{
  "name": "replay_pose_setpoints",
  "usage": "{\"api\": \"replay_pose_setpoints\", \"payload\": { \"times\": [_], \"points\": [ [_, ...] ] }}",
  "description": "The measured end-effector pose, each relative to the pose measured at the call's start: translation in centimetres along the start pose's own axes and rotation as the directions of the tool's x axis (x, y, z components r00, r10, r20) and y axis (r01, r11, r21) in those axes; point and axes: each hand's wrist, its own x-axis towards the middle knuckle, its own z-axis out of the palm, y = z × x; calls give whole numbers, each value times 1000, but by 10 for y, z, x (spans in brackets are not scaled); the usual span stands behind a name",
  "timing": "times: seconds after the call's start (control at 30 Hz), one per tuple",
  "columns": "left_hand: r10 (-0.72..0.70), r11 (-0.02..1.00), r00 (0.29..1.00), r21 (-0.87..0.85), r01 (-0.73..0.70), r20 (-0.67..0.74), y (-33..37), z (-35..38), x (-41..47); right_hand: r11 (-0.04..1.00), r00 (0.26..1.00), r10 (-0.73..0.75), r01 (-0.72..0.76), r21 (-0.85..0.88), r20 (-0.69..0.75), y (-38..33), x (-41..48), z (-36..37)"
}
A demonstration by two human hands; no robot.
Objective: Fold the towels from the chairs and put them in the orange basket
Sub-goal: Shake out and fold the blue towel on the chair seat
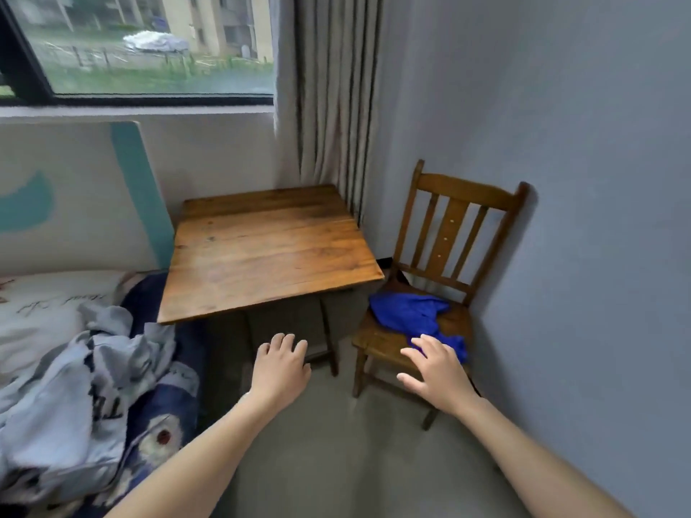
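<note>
A crumpled blue towel (pixel 407 312) lies on the seat of the wooden chair (pixel 454 233) at the right of the frame, beside the desk (pixel 269 252). The right grip (pixel 437 372), fingers spread and empty, is at the towel's near edge; I cannot tell whether it touches. The left grip (pixel 280 368) hangs relaxed and empty at lower centre.

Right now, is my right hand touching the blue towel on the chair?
Cannot tell. In the head view, fingers of the right hand overlap the blue towel on the chair, but no contact or gap shows plainly.
</note>
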Motion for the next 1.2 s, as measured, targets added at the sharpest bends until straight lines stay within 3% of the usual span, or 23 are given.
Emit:
{"api": "replay_pose_setpoints", "payload": {
  "times": [0.1,0.27,0.33,0.5,0.73,0.97,1.2],
  "points": [
    [81,997,996,10,-80,-45,34,10,31,990,989,128,-131,46,73,40,-6,12],
    [217,976,975,-9,-217,38,79,33,89,965,963,246,-254,59,109,98,-2,31],
    [229,973,973,-22,-229,34,91,44,118,952,952,291,-298,68,99,122,9,34],
    [193,974,960,-159,-162,202,120,54,184,921,925,367,-376,102,100,171,38,18],
    [300,949,927,-166,-267,226,166,77,258,868,866,459,-485,111,198,231,74,32],
    [244,969,918,-125,-215,312,221,102,285,879,865,389,-451,155,316,296,96,64],
    [22,993,905,-112,28,425,288,137,281,942,904,185,-275,194,385,369,136,84]
  ]
}}
